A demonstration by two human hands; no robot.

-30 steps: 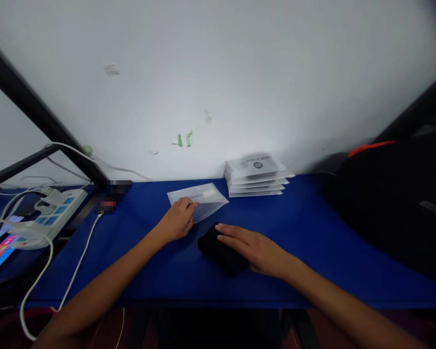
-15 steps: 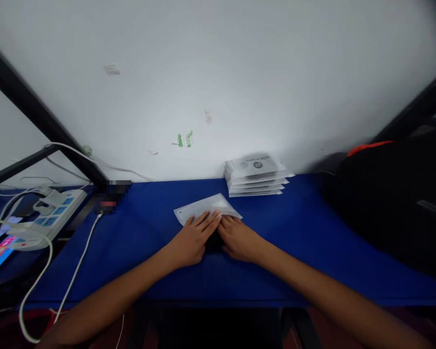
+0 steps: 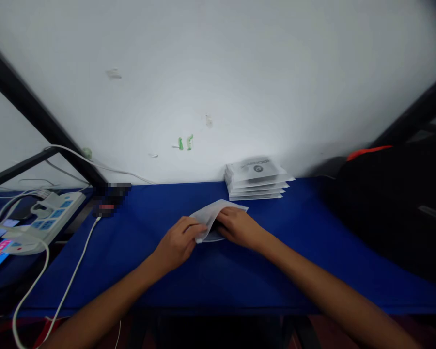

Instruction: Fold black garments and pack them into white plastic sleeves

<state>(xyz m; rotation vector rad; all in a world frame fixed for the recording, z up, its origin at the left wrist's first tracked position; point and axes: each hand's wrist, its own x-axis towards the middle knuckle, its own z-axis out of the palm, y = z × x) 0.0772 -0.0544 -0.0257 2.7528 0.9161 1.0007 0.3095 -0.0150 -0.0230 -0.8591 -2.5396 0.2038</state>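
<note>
A white, translucent plastic pouch lies on the blue table, its mouth facing me and its upper layer lifted. My left hand pinches the left side of that mouth between thumb and fingers. The curled fingers of my right hand reach into the opening, where the fingertips are hidden. Something dark shows inside beside them; I cannot make out what it is. Behind the pouch stands a stack of similar flat pouches, the top one printed with dark lettering and a round logo.
The blue tabletop meets a white wall at the back. A black bag fills the right side. On the left are a white power strip, loose white cables, a phone with a colourful screen, and a blurred dark object.
My left hand has shifted left and down and now grips the pouch's edge, lifting it. The right hand has moved slightly right and up, its fingers now inside the mouth.
</note>
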